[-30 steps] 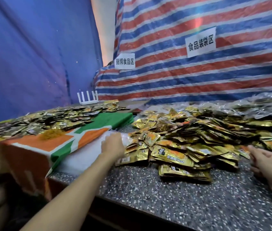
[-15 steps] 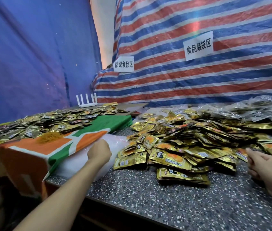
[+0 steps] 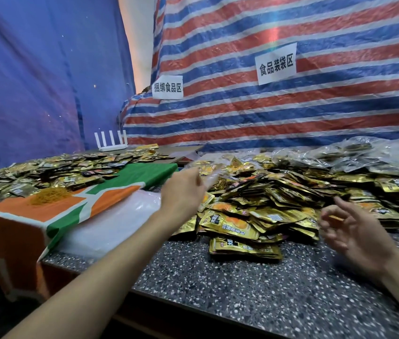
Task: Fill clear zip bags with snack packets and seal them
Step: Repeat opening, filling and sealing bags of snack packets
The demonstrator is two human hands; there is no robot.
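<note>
1. At the left, a striped cloth [image 3: 54,211] of orange, green and white covers a lower surface. Many dark and gold packets [image 3: 59,170] lie scattered on it, and a small heap of thin yellow bands [image 3: 50,196] lies near its front.
2. Behind them stands a white device [image 3: 110,143] with four upright antennas.
3. A flat stack of empty bags [image 3: 110,223] lies just beside the cloth, at the left end of the speckled tabletop [image 3: 242,289].
4. The left hand [image 3: 183,192] is raised over the near edge of the pile. Its fingers pinch a clear zip bag [image 3: 209,176], which is blurred and hangs in the air above the packets.
5. The big pile of gold snack packets [image 3: 267,204] fills the middle of the tabletop.
6. The right hand [image 3: 357,236] hovers just beside the pile, with relaxed, half-spread fingers, and holds nothing.
7. Far right at the back, filled clear bags [image 3: 377,155] lie heaped.
</note>
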